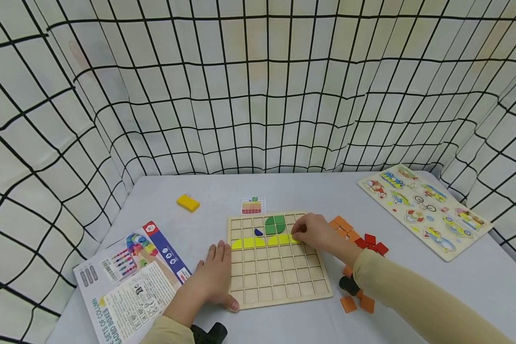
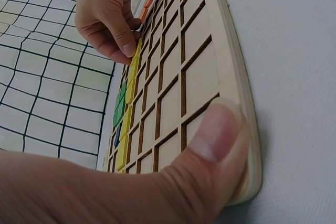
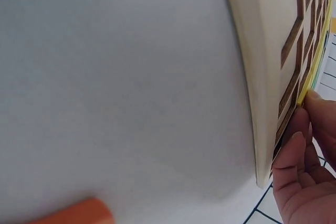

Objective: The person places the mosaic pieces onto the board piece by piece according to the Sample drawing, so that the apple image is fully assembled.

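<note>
**gridfan:** Nearest to us is our left hand point(image 1: 210, 282), laid flat on the surface at the near-left corner of the wooden grid board point(image 1: 279, 282). Its fingers are straight and relaxed, and the thumb point(image 2: 218, 145) presses the board's edge, as the left wrist view shows up close. It's not gripping anything, just resting against the frame.

**tile_nerd:** And the right hand?

**gridfan:** Our right hand point(image 1: 316, 234) is over the far-right part of the board. Its fingers point(image 2: 123, 43) are curled and pinch a yellow tile point(image 1: 295, 239) at the right end of the yellow row point(image 1: 262, 242), which runs across the board's third row from the far side. The tile sits in or right at its cell; we can't tell whether it's fully down.

**tile_nerd:** What else is on the board?

**gridfan:** We see a green piece point(image 1: 275, 223) just beyond the yellow row and a small blue piece point(image 1: 258, 232) beside it. Orange tiles point(image 1: 341, 225) and red tiles point(image 1: 371, 242) lie loose on the surface to the right. A pattern card point(image 1: 253, 205) lies just past the board, a yellow block point(image 1: 188, 202) farther left, a printed box point(image 1: 133, 277) near left and a vehicle puzzle point(image 1: 425, 210) far right.
</note>
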`<state>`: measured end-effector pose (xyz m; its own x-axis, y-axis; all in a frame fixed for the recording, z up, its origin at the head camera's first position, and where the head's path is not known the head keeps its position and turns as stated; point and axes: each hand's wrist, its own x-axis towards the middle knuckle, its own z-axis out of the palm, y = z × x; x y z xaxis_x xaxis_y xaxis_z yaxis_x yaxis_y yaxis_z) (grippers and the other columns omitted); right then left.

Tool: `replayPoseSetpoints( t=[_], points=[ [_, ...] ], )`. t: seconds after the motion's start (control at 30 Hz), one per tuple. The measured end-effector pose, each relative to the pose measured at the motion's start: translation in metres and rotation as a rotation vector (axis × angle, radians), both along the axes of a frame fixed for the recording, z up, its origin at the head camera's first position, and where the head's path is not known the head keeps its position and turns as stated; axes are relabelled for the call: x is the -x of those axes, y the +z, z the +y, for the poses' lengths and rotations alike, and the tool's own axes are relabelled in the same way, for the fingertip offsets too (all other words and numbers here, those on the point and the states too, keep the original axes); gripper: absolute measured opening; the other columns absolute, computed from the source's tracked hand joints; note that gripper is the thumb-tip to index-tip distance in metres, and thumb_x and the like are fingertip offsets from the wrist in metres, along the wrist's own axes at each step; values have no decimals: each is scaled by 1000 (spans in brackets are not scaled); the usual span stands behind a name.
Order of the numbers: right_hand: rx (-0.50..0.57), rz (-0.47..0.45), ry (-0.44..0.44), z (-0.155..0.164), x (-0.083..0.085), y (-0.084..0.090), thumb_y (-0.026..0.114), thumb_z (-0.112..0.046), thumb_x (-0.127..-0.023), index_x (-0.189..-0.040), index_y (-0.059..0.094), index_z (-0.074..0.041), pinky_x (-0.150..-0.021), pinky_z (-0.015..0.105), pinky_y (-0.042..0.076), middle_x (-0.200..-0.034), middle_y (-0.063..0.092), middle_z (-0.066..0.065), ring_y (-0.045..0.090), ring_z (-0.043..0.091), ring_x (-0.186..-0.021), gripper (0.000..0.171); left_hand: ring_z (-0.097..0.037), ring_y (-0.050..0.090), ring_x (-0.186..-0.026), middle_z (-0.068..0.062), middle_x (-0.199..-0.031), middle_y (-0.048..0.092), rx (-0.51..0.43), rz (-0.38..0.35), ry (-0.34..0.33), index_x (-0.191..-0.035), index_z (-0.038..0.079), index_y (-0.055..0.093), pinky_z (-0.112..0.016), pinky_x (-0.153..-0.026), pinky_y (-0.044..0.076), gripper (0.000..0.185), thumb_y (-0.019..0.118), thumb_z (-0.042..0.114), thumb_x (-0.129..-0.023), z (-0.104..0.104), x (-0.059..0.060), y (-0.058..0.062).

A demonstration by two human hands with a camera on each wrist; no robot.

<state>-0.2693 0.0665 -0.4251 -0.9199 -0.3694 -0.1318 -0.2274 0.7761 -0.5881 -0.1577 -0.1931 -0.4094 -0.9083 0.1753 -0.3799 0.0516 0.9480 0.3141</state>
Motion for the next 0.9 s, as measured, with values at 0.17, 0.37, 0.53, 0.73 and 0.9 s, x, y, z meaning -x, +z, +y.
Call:
replayPoseSetpoints(
  t=[0.17,0.37,0.53,0.73,0.9],
  points=[
    [10,-4,17,4,-1,-1,73,-8,-93,-97,79,-8,-74,27,52,-96,74,2,59,12,-82,7,-56,13,-153,-35,-165,16,-8,-2,2,-155,-13,23,-74,-116,26,134,100,38,-58,0,0,0],
    [-6,18,10,9,-2,1,66,-5,-98,-102,79,-9,-83,33,56,-102,73,3,60,15,-90,15,-56,13,-153,-35,-165,16,-16,-5,7,-156,-14,23,-74,-116,25,134,100,36,-58,0,0,0],
    [-45,29,28,11,-4,1,64,-3,-98,-100,80,-9,-85,35,57,-102,73,4,61,16,-92,17,-56,12,-154,-35,-165,15,-16,-10,8,-156,-14,23,-74,-116,25,134,100,36,-58,0,0,0],
    [-20,55,59,18,-5,4,64,-3,-98,-105,79,-6,-82,33,57,-107,75,7,62,16,-91,16,-56,11,-154,-35,-166,15,-16,-22,10,-156,-13,22,-74,-116,24,134,100,36,-58,0,1,-1],
    [29,60,79,38,-6,11,63,-4,-99,-107,77,-4,-68,26,53,-102,74,7,61,12,-78,16,-55,11,-154,-35,-166,14,-13,-22,9,-156,-13,22,-74,-117,24,134,100,36,-58,0,1,0]
  ],
)
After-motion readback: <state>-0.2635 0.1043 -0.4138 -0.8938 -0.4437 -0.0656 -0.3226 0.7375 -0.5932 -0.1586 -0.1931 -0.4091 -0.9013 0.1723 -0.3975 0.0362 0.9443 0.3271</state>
